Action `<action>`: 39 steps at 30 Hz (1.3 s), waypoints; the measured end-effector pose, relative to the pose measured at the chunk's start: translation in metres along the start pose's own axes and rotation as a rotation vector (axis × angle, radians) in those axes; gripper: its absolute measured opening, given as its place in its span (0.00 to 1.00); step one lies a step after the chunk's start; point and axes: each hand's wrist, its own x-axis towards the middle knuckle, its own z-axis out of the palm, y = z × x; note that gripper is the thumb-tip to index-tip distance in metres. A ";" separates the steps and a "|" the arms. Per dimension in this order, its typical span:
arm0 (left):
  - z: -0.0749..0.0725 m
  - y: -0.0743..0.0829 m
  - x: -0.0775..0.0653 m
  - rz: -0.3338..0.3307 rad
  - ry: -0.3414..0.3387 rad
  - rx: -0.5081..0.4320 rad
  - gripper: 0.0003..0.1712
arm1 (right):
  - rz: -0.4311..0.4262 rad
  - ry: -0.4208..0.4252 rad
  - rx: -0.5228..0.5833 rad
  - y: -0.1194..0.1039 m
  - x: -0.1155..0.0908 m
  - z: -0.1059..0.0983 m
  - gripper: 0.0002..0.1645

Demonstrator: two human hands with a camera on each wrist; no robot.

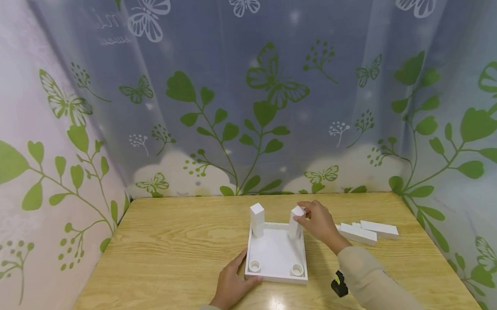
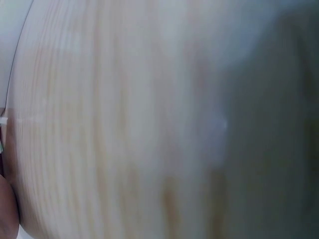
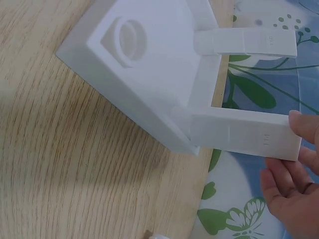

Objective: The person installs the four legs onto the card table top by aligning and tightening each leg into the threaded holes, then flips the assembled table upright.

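A white square tabletop (image 1: 275,252) with a raised rim lies underside up on the table. Two white square legs stand upright at its far corners, the left leg (image 1: 258,221) on its own. My right hand (image 1: 322,223) pinches the top of the right leg (image 3: 239,132) between thumb and fingers. Round sockets (image 1: 296,270) show at the near corners. My left hand (image 1: 232,282) holds the tabletop's near left corner, fingers along the left side and thumb at the front edge. Mostly blurred wood fills the left wrist view.
To the right lie two loose white legs, one nearer (image 1: 358,234) and one behind it (image 1: 380,229). A small black object (image 1: 339,284) is beside the right sleeve. A patterned curtain (image 1: 248,150) stands behind the wooden table (image 1: 173,243) and along both sides.
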 end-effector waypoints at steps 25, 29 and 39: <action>0.000 0.001 0.000 0.009 0.007 0.010 0.53 | 0.167 0.128 0.049 0.000 -0.002 0.016 0.27; 0.000 0.000 -0.001 0.009 0.012 0.008 0.53 | 0.168 0.153 0.040 -0.002 -0.003 0.019 0.27; -0.001 0.001 -0.001 0.013 0.015 0.008 0.54 | 0.196 0.245 0.046 -0.003 -0.004 0.028 0.28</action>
